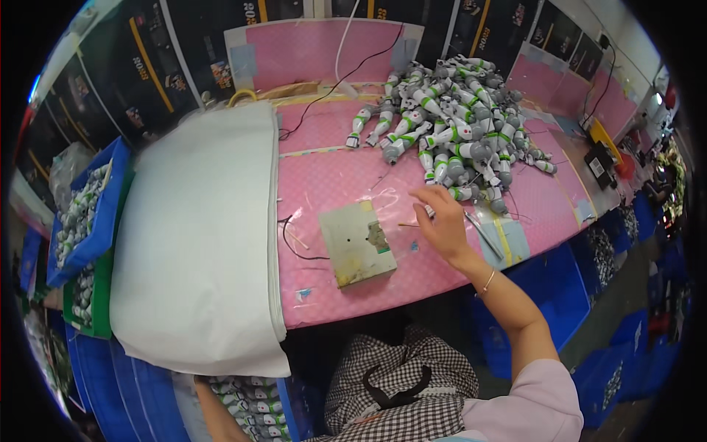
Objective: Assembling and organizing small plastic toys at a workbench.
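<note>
Pink surface (324, 177): toy limbs (460, 133) remain heaped toward its far-right corner; rows already sit in the crate (296, 412) below. Right hand (445, 227) curves loosely, apparently empty; left hand hidden, state indeterminable.

Before you, the grey box (350, 254) looks like painted metal, matt and scuffed, with a rough, worn patch, and the pink covering (324, 184) beneath it is glossy, wrinkled plastic film. Beyond the box, your piled toy limbs (456, 132) show smooth, shiny plastic; left of it, the white sheets (199, 243) look papery and matt. Nearer you than the box, your checked apron (368, 368) is soft, matt cloth.
</note>
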Demonstrator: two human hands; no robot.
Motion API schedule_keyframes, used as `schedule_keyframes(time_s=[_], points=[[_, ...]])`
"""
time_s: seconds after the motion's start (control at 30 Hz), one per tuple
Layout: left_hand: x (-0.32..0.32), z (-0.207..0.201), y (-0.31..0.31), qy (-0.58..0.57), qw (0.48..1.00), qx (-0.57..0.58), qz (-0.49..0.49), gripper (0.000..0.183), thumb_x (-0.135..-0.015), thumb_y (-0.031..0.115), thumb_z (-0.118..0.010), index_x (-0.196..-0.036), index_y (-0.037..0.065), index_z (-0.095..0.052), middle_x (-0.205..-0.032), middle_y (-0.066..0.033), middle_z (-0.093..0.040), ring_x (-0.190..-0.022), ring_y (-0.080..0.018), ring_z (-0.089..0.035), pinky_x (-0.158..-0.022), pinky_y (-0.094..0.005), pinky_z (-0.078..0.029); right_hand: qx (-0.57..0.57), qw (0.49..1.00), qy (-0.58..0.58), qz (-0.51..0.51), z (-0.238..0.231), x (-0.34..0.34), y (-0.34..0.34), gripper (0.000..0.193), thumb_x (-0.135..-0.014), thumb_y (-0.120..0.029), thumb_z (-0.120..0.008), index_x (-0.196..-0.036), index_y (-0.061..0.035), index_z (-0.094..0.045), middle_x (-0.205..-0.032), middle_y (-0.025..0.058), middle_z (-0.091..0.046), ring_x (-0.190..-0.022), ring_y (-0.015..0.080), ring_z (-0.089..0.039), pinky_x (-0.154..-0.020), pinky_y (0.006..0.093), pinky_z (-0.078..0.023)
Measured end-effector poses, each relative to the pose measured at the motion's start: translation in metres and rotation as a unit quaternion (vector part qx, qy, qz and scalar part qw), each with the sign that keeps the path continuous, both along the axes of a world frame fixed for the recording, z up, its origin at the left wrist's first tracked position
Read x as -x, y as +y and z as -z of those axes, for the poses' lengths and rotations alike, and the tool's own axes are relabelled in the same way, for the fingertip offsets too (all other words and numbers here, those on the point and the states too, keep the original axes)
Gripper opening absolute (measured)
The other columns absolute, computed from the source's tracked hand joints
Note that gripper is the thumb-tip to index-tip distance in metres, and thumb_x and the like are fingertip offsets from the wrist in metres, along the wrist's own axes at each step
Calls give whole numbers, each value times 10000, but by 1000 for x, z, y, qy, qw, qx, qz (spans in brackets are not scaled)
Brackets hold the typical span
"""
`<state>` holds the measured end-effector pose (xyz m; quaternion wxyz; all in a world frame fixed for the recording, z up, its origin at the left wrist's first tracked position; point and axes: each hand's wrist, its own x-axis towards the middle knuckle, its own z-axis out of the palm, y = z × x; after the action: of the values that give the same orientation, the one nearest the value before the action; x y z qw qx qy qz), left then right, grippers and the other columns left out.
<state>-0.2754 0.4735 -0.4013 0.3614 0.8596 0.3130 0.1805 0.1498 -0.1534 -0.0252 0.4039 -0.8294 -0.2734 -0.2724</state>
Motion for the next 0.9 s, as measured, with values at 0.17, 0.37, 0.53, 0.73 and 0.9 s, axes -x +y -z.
schedule_keyframes(time_s=[0.17, 0.37, 0.53, 0.73, 0.9], points=[[-9, -28, 15, -28, 986, -157, -51, 453, -946, 340, -399, -1268, 30, -472, -1278, -123, -502, -1123, -321, -488, -958, -369, -382, 308, 943, -43, 118, -15, -119, 13, 225, -773, -74, -567, -992, -78, -618, -995, 109, -601, -975, 281, -545, -800, 414, -438], [-3, -115, -41, -59, 934, -212, -281, 426, -949, 290, -413, -1248, -6, -481, -1281, -146, -495, -1130, -317, -489, -972, -359, -379, 491, 854, -61, 161, 16, -159, 41, 217, -781, -157, -587, -996, -142, -602, -956, 70, -616, -963, 269, -567, -849, 504, -348], [-125, -357, -271, -420, 850, -180, -261, 304, -923, 141, -501, -1175, -30, -506, -1157, -147, -525, -1017, -240, -540, -905, -318, -443, 209, 975, -69, 10, -29, -89, 53, 349, -781, -188, -626, -1111, -127, -533, -916, 111, -590, -846, 312, -586, -819, 475, -390], [-284, -447, -433, -286, 840, 428, 171, 371, -916, 159, -536, -1244, 13, -440, -1138, -103, -540, -1010, -189, -551, -922, -319, -433, 64, 972, 75, -211, -78, 25, 62, 499, -691, -219, -736, -1125, -57, -552, -931, 142, -567, -885, 322, -556, -719, 377, -457], [-305, -432, -436, -348, 706, 605, 120, 475, -912, 268, -533, -1298, 35, -383, -1188, -94, -529, -1109, -213, -522, -964, -397, -436, -110, 921, 178, -329, -46, 56, 42, 344, -807, -138, -657, -1126, -34, -582, -969, 95, -589, -795, 206, -585, -704, 290, -471]])
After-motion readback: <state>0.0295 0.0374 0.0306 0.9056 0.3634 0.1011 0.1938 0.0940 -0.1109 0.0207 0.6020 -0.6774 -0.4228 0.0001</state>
